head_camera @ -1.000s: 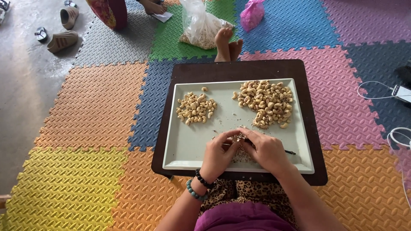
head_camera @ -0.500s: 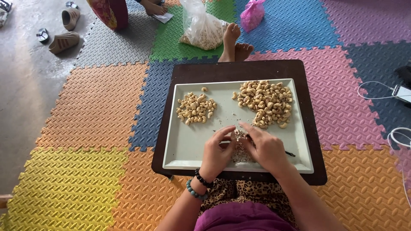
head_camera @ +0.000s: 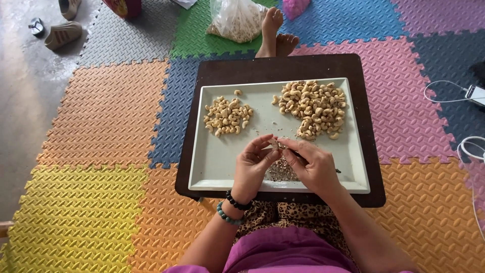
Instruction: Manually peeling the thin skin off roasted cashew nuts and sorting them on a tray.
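Single head view, looking steeply down, close over tray (head_camera: 217,167)

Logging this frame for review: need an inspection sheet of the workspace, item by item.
Surface: pale tray on a dark low table, foam mats around.
Job's things: small cashew pile, large cashew pile, one nut pinched between both hands.
Clutter: peel scraps under the hands.
Hands: left hand and right hand meet over the tray; thin dark tool in the right.
Cables: white cable and phone at right.
Surroundings: bag of nuts, shoes, feet.
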